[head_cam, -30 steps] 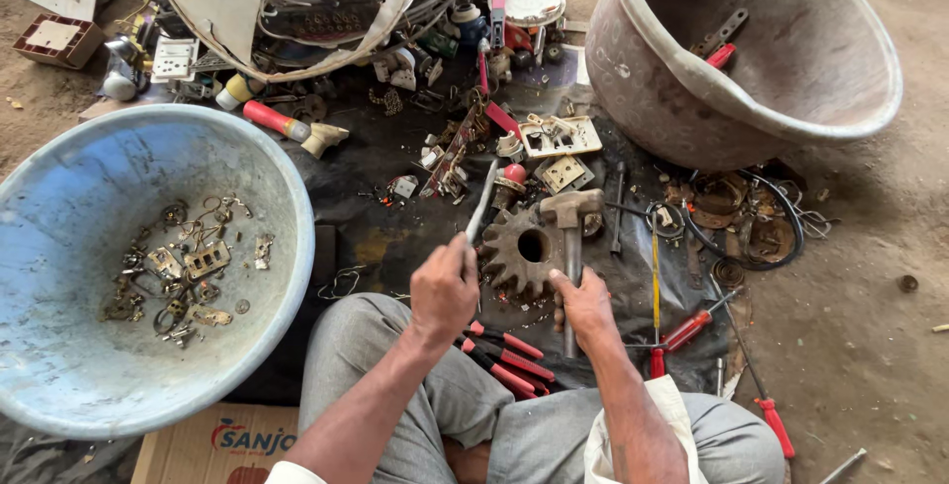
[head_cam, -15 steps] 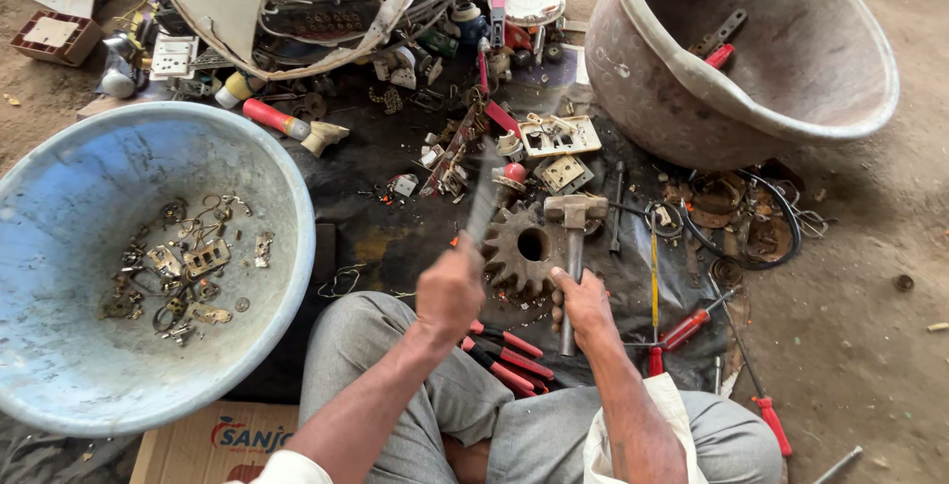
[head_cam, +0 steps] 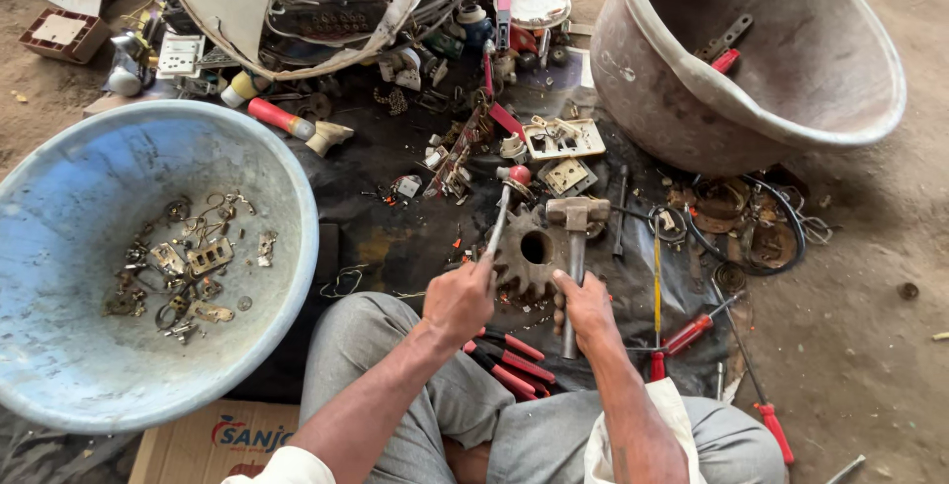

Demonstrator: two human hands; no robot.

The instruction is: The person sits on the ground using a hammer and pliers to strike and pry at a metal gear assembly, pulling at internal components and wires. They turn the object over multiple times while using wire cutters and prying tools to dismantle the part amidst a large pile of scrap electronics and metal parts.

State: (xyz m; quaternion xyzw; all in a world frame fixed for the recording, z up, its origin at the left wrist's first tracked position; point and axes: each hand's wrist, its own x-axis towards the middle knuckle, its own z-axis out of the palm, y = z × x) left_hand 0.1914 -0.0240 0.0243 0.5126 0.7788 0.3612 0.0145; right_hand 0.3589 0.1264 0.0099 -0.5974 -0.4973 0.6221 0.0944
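Note:
I sit on the ground over a rusty toothed gear (head_cam: 522, 259) lying on a dark cloth. My left hand (head_cam: 457, 301) grips a thin metal rod (head_cam: 497, 222). The rod slants up past the gear's left edge to a small red-capped part (head_cam: 516, 176). My right hand (head_cam: 585, 308) is closed around the handle of a hammer (head_cam: 576, 247). The hammer lies flat, its metal head (head_cam: 578, 211) just beyond the gear. Red-handled pliers (head_cam: 509, 363) lie between my hands, by my knees.
A blue basin (head_cam: 287, 197) with several small metal scraps stands at the left. A big grey tub (head_cam: 652, 98) sits at the upper right. Red-handled screwdrivers (head_cam: 692, 331), cable coils (head_cam: 751, 217), switch plates (head_cam: 563, 138) and a wire heap (head_cam: 326, 9) crowd the cloth. A cardboard box (head_cam: 213, 440) lies at the bottom left.
My left hand swung the rod, which blurred half a second ago, and now rests slightly lower and to the right. The right hand and hammer stayed put.

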